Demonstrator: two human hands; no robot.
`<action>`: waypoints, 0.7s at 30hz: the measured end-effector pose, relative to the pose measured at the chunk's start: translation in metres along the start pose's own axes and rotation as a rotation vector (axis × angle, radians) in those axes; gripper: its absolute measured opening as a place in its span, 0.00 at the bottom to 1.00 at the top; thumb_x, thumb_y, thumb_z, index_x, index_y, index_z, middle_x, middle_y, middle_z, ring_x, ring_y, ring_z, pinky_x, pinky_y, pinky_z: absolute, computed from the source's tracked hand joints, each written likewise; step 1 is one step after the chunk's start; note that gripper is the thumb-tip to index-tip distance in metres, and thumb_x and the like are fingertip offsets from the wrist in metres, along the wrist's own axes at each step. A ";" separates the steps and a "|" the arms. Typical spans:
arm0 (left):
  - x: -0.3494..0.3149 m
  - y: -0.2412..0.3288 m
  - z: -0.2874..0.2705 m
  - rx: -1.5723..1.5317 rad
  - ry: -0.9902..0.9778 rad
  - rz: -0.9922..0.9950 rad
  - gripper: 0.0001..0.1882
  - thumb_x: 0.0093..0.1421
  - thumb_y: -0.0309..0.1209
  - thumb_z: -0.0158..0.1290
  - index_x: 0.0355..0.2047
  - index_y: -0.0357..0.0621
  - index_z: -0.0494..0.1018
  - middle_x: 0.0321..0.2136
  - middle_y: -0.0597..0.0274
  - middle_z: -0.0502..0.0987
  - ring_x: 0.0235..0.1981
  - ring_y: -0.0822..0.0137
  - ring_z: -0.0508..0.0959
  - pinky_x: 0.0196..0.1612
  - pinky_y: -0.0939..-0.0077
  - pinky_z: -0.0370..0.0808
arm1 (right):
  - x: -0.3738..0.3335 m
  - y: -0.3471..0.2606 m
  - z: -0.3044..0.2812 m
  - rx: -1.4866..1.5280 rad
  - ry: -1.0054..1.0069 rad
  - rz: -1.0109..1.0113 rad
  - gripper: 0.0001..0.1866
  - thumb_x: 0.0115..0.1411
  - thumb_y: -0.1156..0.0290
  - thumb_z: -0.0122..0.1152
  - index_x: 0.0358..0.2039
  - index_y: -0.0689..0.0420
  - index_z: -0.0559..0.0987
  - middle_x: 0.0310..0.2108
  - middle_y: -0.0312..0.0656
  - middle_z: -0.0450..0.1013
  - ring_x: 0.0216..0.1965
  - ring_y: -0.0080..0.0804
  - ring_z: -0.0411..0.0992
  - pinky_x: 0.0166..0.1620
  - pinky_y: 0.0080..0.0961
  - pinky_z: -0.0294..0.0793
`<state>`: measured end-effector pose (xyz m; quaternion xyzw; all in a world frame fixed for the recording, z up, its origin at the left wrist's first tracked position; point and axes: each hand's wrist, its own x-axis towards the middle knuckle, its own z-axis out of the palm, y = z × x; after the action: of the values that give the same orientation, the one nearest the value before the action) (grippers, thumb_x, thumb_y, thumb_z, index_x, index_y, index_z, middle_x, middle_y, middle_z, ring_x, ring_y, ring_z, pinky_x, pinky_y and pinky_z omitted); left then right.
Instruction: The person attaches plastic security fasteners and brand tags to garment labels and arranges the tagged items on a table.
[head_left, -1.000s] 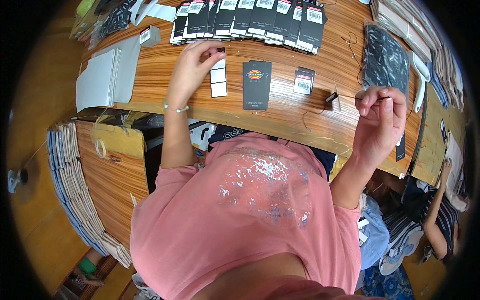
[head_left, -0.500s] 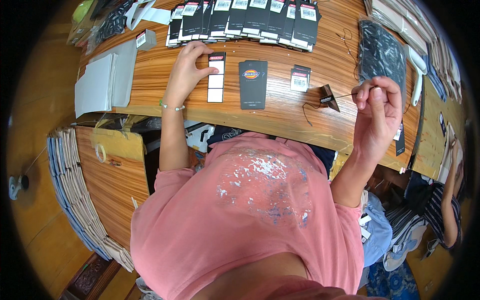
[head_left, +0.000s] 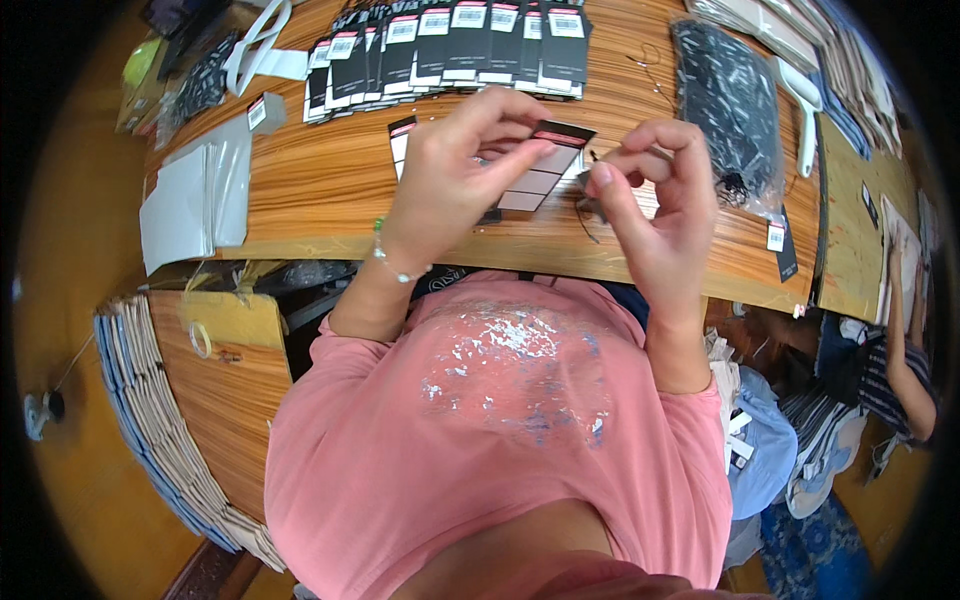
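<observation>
Hangtag [head_left: 545,182] with a dark top and pale panels is tilting up off the table, with my left hand [head_left: 480,150] pinching it between thumb and fingers. My right hand [head_left: 660,190] is closing its fingertips on a small dark string seal [head_left: 588,182], just right of that card; as far as I am seeing, the two are not yet joined. Another paneled card [head_left: 399,148] is lying just left of my left knuckles. Ahead of that hand, a fanned row of black hangtags [head_left: 445,50] is already carrying barcode stickers; whether they are strung, I cannot tell. The table's near edge [head_left: 320,246] is running beneath my wrists, wood is showing toward the row, and a bag of black strings [head_left: 725,110] is crowding my right hand's outer side.
</observation>
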<state>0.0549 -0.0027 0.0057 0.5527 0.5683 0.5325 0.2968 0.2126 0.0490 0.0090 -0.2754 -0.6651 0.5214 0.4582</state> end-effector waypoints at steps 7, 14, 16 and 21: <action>-0.002 0.004 0.024 0.088 0.058 0.210 0.12 0.46 0.17 0.56 0.34 0.34 0.72 0.31 0.60 0.76 0.30 0.73 0.77 0.32 0.85 0.74 | -0.002 0.001 -0.009 -0.129 0.052 -0.035 0.12 0.49 0.83 0.54 0.32 0.60 0.63 0.19 0.36 0.69 0.19 0.14 0.61 0.23 0.11 0.59; -0.004 0.006 0.026 0.117 0.065 0.284 0.09 0.46 0.22 0.56 0.31 0.38 0.74 0.28 0.60 0.77 0.26 0.69 0.77 0.28 0.82 0.75 | -0.003 0.003 -0.009 -0.155 0.039 -0.049 0.12 0.49 0.83 0.53 0.33 0.60 0.62 0.18 0.36 0.68 0.20 0.14 0.61 0.23 0.12 0.59; -0.003 0.005 0.023 0.165 0.046 0.336 0.08 0.46 0.23 0.56 0.30 0.38 0.74 0.28 0.60 0.77 0.26 0.68 0.77 0.27 0.81 0.74 | -0.003 0.003 -0.008 -0.097 0.040 -0.034 0.12 0.49 0.83 0.53 0.33 0.60 0.62 0.19 0.35 0.68 0.20 0.14 0.61 0.23 0.12 0.60; -0.003 0.004 0.020 0.187 0.010 0.386 0.10 0.44 0.18 0.56 0.30 0.37 0.74 0.27 0.59 0.76 0.26 0.71 0.76 0.29 0.82 0.72 | -0.005 0.004 -0.008 0.112 0.025 0.059 0.13 0.51 0.83 0.52 0.35 0.59 0.61 0.21 0.35 0.68 0.23 0.15 0.64 0.25 0.11 0.61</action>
<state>0.0758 -0.0011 0.0038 0.6739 0.5002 0.5270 0.1340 0.2210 0.0496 0.0036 -0.2750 -0.6207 0.5676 0.4656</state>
